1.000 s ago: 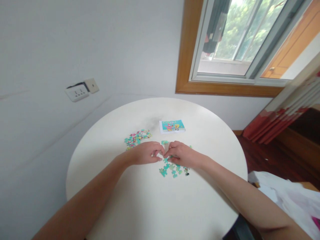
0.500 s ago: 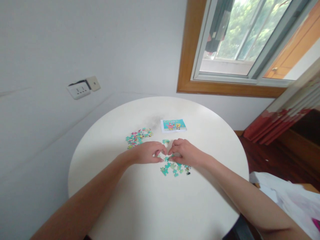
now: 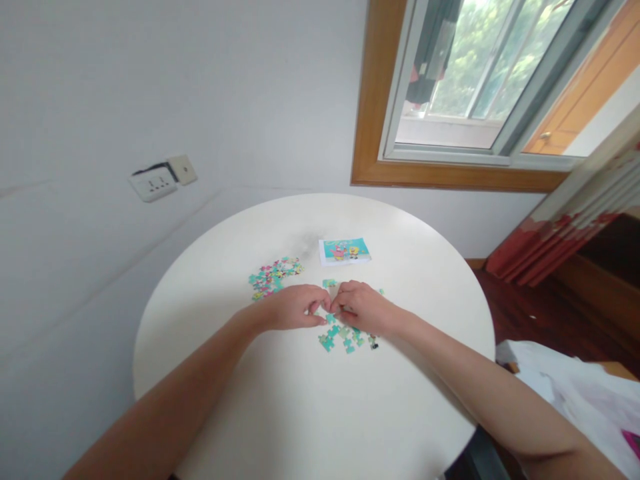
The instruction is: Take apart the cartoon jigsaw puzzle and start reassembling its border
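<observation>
Here, the left hand (image 3: 299, 308) and right hand (image 3: 364, 309) curl close together by jigsaw pieces (image 3: 344, 332); whether gripping any, I cannot tell.

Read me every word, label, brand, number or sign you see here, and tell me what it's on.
No text can be read for certain.
Picture card: what looks like lettering along its top edge, too small and blurred to read.
Puzzle pieces: no readable text.
Wall socket: no readable marking.
</observation>
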Available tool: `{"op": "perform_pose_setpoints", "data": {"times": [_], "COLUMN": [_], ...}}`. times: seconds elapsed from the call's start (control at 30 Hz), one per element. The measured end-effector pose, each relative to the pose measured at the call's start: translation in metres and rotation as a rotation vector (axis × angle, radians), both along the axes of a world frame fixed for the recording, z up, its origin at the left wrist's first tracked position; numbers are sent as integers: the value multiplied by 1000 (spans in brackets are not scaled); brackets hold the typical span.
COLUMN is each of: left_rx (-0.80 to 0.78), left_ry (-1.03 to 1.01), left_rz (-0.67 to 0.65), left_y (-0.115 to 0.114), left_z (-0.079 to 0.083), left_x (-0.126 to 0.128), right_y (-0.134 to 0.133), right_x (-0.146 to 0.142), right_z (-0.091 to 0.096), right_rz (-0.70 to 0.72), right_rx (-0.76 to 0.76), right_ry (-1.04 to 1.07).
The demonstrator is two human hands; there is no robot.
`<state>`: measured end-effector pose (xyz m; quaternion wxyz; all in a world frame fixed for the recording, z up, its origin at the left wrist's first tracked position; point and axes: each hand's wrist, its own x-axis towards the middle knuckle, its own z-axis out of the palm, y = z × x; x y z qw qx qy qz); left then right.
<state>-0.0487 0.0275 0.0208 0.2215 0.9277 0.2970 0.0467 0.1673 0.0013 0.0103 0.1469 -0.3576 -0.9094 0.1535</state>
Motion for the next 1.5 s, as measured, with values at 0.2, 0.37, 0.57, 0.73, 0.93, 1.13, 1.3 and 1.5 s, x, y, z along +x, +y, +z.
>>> {"op": "perform_pose_setpoints", "data": {"times": [0.2,0.37,0.57,0.73,0.93,1.13,1.3,1.5], "left_rx": [11,10,-37,-97,-147,-192,-176,-186], "left_ry": [-12,-9,21,14,33,25,-10,6], "left_rz": [-11,-11,21,22,14,-53,-60,-51], "left_y": [-1,0,-2,-5,-12,-14,-14,-16], "left_z": [-1,0,8,15,23,15,7,10], "left_x": [-1,-4,-7,-9,-6,0,3,5], "right_y": [1,-1,-2,2,0,-8,-12,-14], "right_x": [0,3,6,11,23,35,42,43], "right_z": [-4,-1,3,7,24,43,48,42], "right_rz": [-7,-16,25,37,102,144,137,158], "right_rx": [-21,-10,-5,-2,-116,-320,-371,-341], "right_ry": [40,11,-11,27,55,-51,-110,-137]}}
